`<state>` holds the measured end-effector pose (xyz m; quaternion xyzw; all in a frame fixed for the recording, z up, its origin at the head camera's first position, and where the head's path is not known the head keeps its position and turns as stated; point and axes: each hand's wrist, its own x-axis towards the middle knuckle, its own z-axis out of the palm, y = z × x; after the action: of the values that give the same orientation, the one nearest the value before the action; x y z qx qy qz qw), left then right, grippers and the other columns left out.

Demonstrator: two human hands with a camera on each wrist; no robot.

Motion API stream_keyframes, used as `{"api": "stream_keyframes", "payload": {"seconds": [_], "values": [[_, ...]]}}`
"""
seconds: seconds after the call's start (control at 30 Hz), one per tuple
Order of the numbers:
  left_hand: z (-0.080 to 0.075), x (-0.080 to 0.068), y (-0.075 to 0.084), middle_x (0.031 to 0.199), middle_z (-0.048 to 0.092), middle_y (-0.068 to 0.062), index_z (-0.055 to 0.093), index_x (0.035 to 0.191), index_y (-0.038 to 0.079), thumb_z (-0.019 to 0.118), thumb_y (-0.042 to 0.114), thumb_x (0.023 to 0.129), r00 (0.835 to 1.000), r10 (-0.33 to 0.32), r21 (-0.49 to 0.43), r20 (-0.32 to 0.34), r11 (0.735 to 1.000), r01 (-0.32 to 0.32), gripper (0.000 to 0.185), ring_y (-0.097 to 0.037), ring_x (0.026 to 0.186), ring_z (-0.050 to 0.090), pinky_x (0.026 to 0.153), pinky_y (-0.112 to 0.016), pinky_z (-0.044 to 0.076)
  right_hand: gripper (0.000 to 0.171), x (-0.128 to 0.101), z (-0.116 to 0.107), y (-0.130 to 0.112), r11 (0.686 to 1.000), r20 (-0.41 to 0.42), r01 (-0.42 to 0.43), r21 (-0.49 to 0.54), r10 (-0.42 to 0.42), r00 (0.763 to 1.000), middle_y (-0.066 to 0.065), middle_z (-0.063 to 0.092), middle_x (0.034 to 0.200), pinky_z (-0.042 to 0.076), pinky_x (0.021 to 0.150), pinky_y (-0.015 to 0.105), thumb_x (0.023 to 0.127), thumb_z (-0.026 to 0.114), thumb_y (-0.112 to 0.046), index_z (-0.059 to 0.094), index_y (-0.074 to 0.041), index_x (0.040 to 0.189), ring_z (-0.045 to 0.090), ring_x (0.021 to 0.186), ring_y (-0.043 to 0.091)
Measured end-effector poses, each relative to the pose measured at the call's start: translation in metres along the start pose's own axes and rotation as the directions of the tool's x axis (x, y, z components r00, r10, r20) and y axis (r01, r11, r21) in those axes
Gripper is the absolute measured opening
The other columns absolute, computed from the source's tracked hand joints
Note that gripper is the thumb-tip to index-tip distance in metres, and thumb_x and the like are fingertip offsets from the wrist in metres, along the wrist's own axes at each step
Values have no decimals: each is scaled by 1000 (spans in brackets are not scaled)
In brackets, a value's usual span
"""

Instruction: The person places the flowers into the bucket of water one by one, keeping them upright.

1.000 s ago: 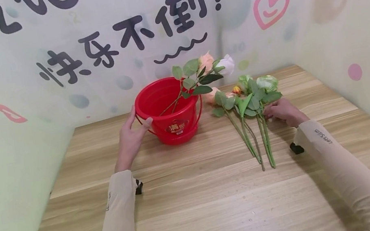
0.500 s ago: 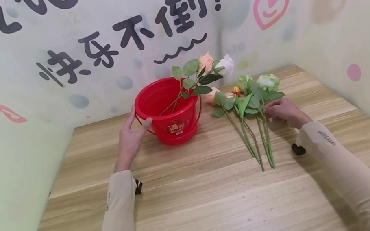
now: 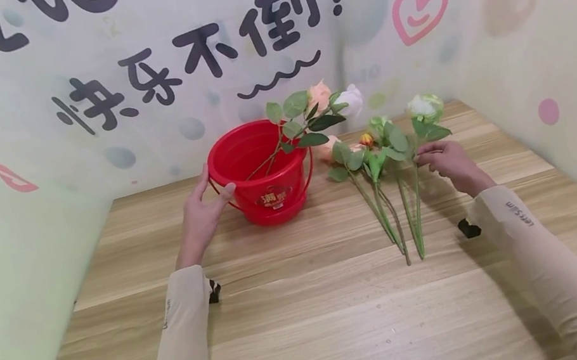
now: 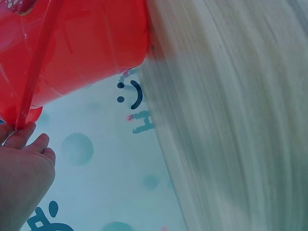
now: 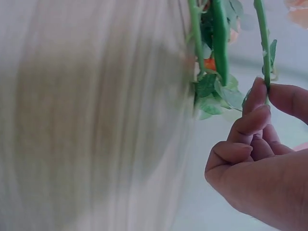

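My left hand [image 3: 201, 216] rests against the left side of the red bucket [image 3: 261, 172], thumb lying on its rim and fingers along the wall; from the left wrist view my fingertips [image 4: 26, 137] touch the thin red handle [image 4: 38, 62] where it hangs down. The fingers are fairly straight, pressing rather than curling round anything. The bucket stands upright on the wooden table [image 3: 315, 330], toward the far left, near the wall. Two flowers [image 3: 329, 99] already stand in it, stems inside, heads leaning out to the right over the rim.

My right hand [image 3: 450, 163] pinches the stem of a white-green rose [image 3: 424, 106] between thumb and forefinger; the right wrist view shows the fingertips [image 5: 257, 96] closed on the green stem [image 5: 262, 43]. The rose's head is raised off the table, its stem slanting down to the near left, where the lower end lies among the others. Just left of it, the remaining stems [image 3: 384, 214] lie flat on the table, heads pointing to the far side, between the bucket and my right hand.
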<state>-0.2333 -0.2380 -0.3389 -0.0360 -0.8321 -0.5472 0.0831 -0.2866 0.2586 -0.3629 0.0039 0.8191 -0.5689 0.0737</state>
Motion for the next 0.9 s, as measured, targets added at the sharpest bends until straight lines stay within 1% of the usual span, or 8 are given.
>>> {"api": "stream_keyframes", "payload": {"seconds": [0.1, 0.2, 0.33, 0.4, 0.53, 0.67, 0.77, 0.9], "values": [[0, 0, 0, 169, 27, 5, 26, 165, 25, 69, 50, 97, 1000, 2, 5, -1, 1000, -2, 84, -22, 155, 23, 115, -53, 38, 19, -1, -1, -2, 999, -34, 28, 39, -27, 999, -20, 63, 86, 39, 60, 21, 104, 57, -10, 57, 1, 120, 52, 75, 4], [0, 0, 0, 169, 26, 6, 26, 165, 25, 68, 50, 97, 1000, 3, 13, -3, 1000, -3, 84, -22, 155, 22, 115, -53, 38, 19, -3, -1, -5, 993, -56, 67, 97, -62, 997, -19, 66, 87, 44, 64, 18, 103, 59, -9, 57, 3, 118, 55, 79, 3], [0, 0, 0, 169, 26, 7, 27, 165, 26, 69, 50, 97, 1000, -1, 16, -1, 1000, 1, 83, -22, 155, 22, 115, -53, 39, 21, -7, 1, -11, 979, -68, 110, 173, -100, 993, -16, 67, 91, 47, 70, 16, 104, 60, -9, 56, 5, 119, 57, 85, 2], [0, -1, 1, 169, 26, 7, 27, 165, 27, 69, 51, 97, 1000, -5, 14, 1, 1000, 5, 83, -22, 155, 22, 114, -53, 39, 20, -7, 3, -13, 970, -77, 130, 204, -116, 990, -14, 68, 92, 46, 70, 16, 104, 61, -8, 57, 4, 119, 58, 86, 2], [0, -1, 1, 169, 26, 7, 27, 165, 27, 69, 51, 97, 1000, -8, 12, 2, 1000, 8, 83, -22, 155, 22, 114, -53, 39, 15, -9, 7, -18, 944, -110, 179, 277, -153, 982, -11, 71, 93, 46, 71, 15, 102, 63, -5, 60, 3, 115, 61, 87, 1], [0, -1, 1, 169, 26, 5, 26, 165, 26, 68, 51, 97, 1000, -6, 12, 0, 1000, 6, 84, -22, 155, 22, 115, -53, 39, 8, -13, 13, -26, 908, -148, 246, 341, -206, 967, -8, 72, 91, 45, 70, 16, 100, 64, 0, 64, -1, 108, 63, 84, 3], [0, 0, 0, 169, 26, 4, 25, 165, 24, 68, 52, 97, 1000, -5, 16, -2, 1000, 5, 85, -23, 155, 22, 115, -54, 37, 8, -16, 18, -33, 878, -177, 291, 380, -240, 955, -6, 72, 89, 44, 67, 16, 99, 64, 2, 67, -4, 102, 62, 80, 5], [0, 1, -1, 169, 26, 4, 25, 165, 23, 68, 52, 97, 1000, -4, 21, -5, 1000, 4, 86, -23, 155, 22, 116, -53, 36, 12, -20, 26, -44, 846, -213, 341, 410, -274, 938, -6, 72, 84, 43, 64, 16, 97, 65, 4, 68, -7, 98, 61, 75, 4]]}}
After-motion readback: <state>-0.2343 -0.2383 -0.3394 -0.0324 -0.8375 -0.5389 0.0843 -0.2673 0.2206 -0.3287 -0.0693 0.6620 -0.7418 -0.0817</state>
